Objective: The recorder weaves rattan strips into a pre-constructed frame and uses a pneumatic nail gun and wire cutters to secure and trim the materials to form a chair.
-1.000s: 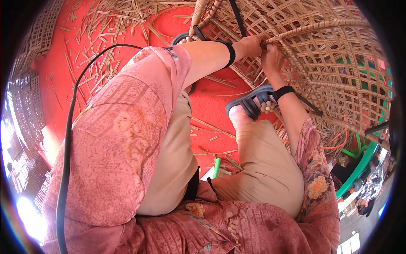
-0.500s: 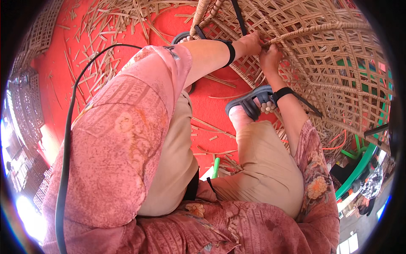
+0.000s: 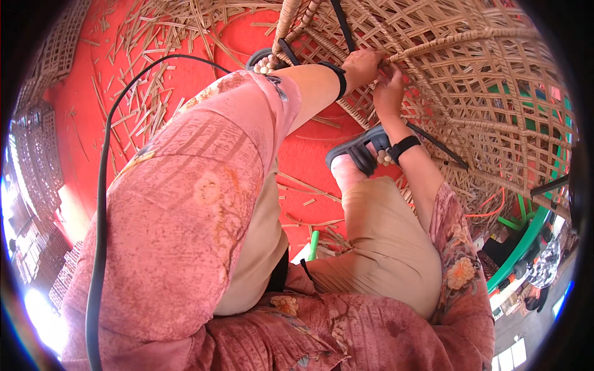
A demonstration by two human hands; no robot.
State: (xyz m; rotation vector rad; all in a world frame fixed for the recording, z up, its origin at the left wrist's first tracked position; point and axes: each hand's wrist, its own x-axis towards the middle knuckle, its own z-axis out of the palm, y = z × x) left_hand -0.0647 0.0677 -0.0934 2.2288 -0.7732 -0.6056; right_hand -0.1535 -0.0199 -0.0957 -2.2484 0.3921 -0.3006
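A large woven rattan frame [image 3: 476, 80] with an open lattice and wrapped rods leans at the upper right. My left hand [image 3: 364, 67] is closed at the tip of one wrapped rod [image 3: 445, 42], its fingers curled and partly hidden. Just below and to the right, my right hand [image 3: 389, 96] is raised against the same spot, thumb and fingers pinched together near the left fingertips. Whatever thin piece they grip there is too small to make out. A black band circles each wrist.
Cut cane strips [image 3: 161, 80] litter the red floor covering [image 3: 309, 198]. Dark sandals [image 3: 356, 151] are on my feet. A black cable [image 3: 102, 216] runs over my left sleeve. At the right are a green curved rim [image 3: 520, 256] and another person [image 3: 547, 266].
My left forearm and sleeve have shifted a little to the right. My right hand has moved slightly left and down, its fingers more bent. Both hands stay at the same joint.
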